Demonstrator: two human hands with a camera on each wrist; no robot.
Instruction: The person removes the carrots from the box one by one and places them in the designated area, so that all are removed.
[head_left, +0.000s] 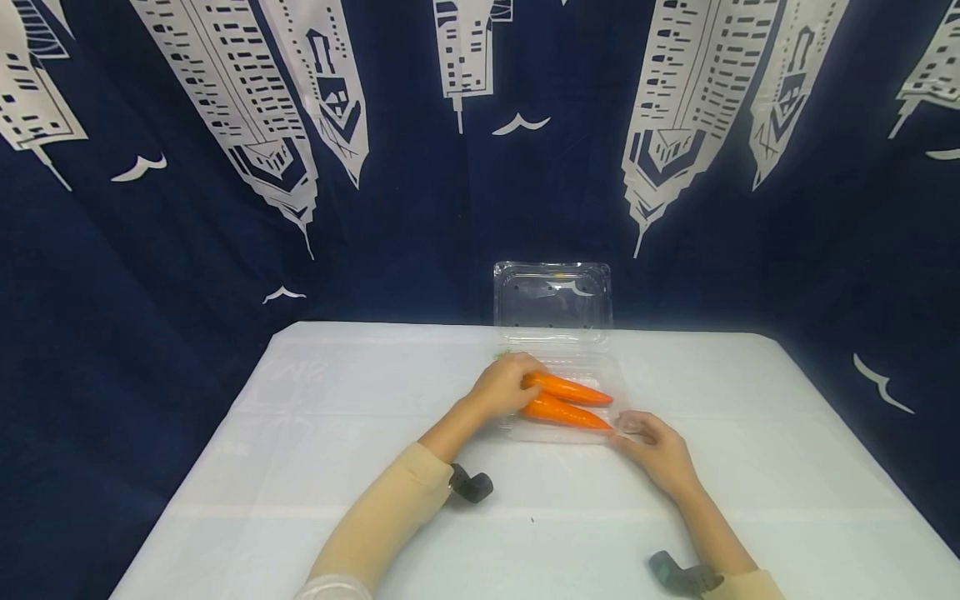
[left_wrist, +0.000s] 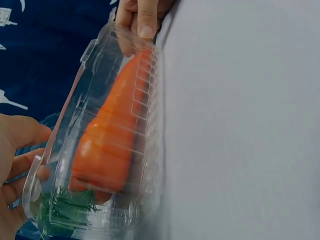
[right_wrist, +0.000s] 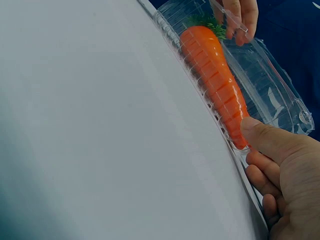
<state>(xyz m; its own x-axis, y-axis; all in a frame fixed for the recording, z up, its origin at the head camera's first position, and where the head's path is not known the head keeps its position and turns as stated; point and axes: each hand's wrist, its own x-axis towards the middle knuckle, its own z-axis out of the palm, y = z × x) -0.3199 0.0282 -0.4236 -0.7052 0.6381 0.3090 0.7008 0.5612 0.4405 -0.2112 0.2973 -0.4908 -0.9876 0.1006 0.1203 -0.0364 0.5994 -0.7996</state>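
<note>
I read the right hand (head_left: 660, 450) as pinching the clear box (head_left: 551, 435) at one corner. Two carrots (head_left: 562, 411) lie in the box, left of that hand, tips toward it. The left hand (head_left: 504, 385) is near the green leaves (right_wrist: 212, 23), thumb set wide of the fingers.

White, flat-topped table (head_left: 337, 367): far corners angled off, faint creases running crosswise. One tiny dark speck (head_left: 532, 520) on its near half. Dark navy-blue fabric backdrop (head_left: 450, 217) hangs behind the far edge, also visible past both sides. Along its upper part, white printed skyscrapers (head_left: 701, 83) with dark window marks, upside down, spires pointing downward. White, wing-shaped bird prints (head_left: 883, 384) scattered around and below them.
</note>
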